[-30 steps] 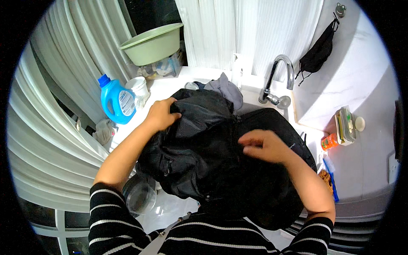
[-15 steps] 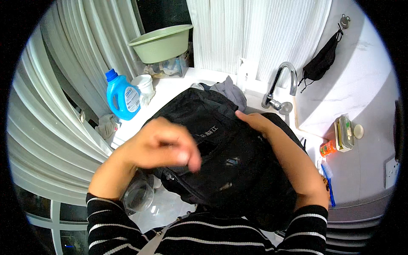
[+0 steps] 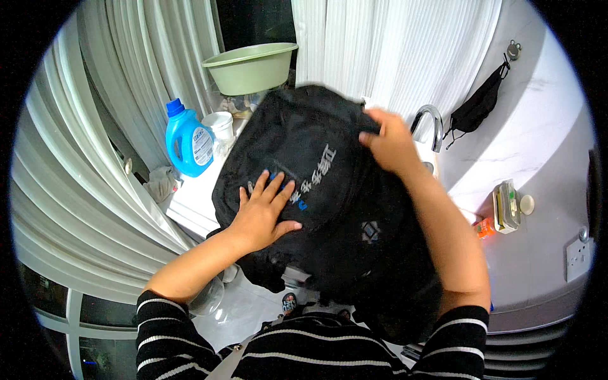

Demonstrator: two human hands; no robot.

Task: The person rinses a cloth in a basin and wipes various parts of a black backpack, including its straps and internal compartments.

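Observation:
A large black fabric backpack (image 3: 316,196) with pale lettering and a small diamond-shaped patch fills the middle of the view, held up in front of me. My left hand (image 3: 263,212) lies flat on its front panel, fingers spread over part of the lettering. At the upper right edge of the backpack, my right hand (image 3: 389,142) grips the fabric between thumb and fingers. The right forearm runs along the bag's right side. Most of the sink area behind the bag is hidden.
Beyond stand a blue detergent bottle (image 3: 189,139), a white tub (image 3: 220,125) and a green basin (image 3: 252,69). A chrome faucet (image 3: 437,123) rises behind the bag. A black mask (image 3: 478,104) hangs on the right wall, above a soap holder (image 3: 506,206).
The backpack has been raised and tilted, its lettered panel now facing me more. My left hand has come down flat onto it. My right hand has moved up with the bag's edge.

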